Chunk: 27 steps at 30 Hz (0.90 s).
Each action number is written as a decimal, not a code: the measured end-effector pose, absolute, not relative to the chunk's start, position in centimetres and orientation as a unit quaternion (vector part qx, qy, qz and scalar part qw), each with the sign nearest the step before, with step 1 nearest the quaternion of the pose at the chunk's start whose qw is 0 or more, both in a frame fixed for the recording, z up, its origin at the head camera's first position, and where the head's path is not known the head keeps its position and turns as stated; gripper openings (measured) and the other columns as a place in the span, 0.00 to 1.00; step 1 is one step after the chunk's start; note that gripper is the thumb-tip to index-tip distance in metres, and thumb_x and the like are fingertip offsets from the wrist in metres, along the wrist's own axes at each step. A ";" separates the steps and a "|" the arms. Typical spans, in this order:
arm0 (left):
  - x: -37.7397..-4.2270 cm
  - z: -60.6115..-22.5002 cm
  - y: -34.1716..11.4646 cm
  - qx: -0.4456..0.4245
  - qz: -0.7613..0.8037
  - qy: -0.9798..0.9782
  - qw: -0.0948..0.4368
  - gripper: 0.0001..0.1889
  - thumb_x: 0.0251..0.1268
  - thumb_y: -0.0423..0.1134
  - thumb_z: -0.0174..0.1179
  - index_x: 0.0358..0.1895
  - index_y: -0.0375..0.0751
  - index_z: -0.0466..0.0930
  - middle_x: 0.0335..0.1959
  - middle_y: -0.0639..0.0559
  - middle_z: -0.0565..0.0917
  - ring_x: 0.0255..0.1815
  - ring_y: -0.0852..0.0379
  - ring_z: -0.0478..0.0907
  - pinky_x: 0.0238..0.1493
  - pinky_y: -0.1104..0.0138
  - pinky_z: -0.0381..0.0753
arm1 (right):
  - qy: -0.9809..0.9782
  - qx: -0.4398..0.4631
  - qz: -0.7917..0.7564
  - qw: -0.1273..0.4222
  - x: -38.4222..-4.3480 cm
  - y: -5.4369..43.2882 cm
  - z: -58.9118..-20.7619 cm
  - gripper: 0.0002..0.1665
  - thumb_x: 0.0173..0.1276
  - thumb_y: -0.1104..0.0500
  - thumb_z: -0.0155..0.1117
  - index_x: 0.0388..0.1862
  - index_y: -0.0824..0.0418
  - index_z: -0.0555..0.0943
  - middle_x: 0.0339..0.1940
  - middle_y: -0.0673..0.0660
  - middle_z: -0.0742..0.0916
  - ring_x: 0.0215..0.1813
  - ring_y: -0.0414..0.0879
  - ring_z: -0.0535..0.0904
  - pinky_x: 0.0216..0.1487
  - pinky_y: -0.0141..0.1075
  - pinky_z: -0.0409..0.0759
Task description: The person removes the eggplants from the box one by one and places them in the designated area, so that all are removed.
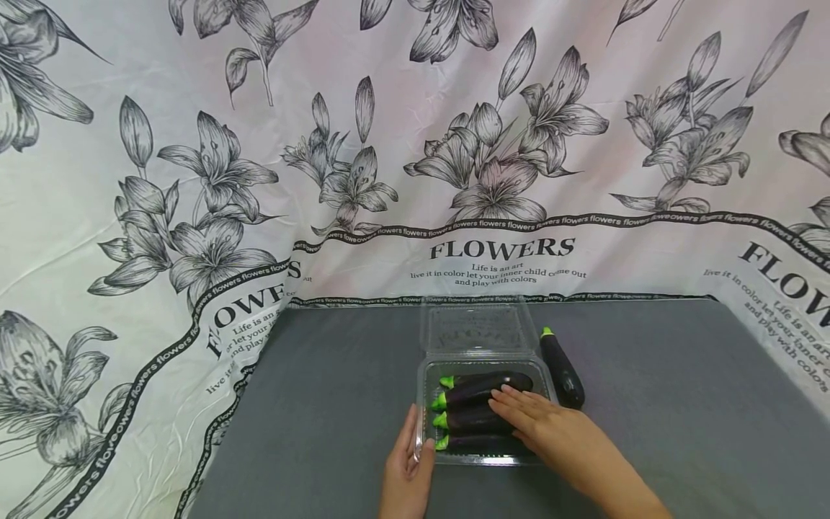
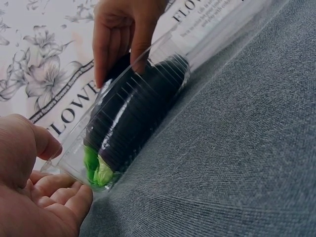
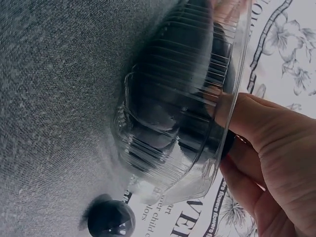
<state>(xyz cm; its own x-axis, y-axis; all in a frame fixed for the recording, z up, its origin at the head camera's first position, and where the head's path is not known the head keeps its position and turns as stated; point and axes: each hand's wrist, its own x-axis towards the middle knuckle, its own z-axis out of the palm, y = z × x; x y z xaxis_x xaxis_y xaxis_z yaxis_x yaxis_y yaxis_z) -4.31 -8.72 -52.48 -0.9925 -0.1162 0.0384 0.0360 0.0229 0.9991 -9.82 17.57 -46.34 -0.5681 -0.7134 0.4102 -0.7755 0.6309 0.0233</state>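
Several dark purple eggplants (image 1: 476,391) with green stems lie side by side in a clear plastic container (image 1: 421,382), stems toward the left. My left hand (image 1: 407,468) holds the container's left edge, thumb at the rim and fingers along the outer side. Reaching in from the right, my right hand (image 1: 551,432) has its fingers over the eggplants. In the left wrist view, its thumb and fingers lie on either side of one eggplant (image 2: 120,66). The right wrist view shows that thumb behind the clear wall; the fingertips are partly hidden there.
The container's clear lid (image 1: 476,324) stands open at its far side. One more eggplant (image 1: 563,371) lies on the grey cloth-covered table (image 1: 337,404), just right of the container. A white flower-printed curtain (image 1: 363,267) borders the table at the back and sides.
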 end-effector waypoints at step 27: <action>-4.3 -52.4 -8.7 0.030 -0.695 -0.716 0.058 0.33 0.80 0.34 0.60 0.83 0.33 0.59 0.80 0.33 0.65 0.77 0.41 0.63 0.64 0.73 0.72 | -0.892 0.367 0.163 0.208 -9.0 18.5 -44.9 0.42 0.59 0.60 0.84 0.73 0.54 0.80 0.66 0.56 0.87 0.45 0.47 0.91 0.28 0.34 0.83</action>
<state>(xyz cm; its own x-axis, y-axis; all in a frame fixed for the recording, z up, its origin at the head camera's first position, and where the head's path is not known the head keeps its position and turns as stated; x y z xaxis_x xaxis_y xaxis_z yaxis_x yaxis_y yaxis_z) -4.29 -8.72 -52.37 -0.9913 -0.1247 0.0411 0.0375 0.0314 0.9988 -8.99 18.54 -44.93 -0.6443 -0.5873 0.4899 -0.7223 0.6777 -0.1375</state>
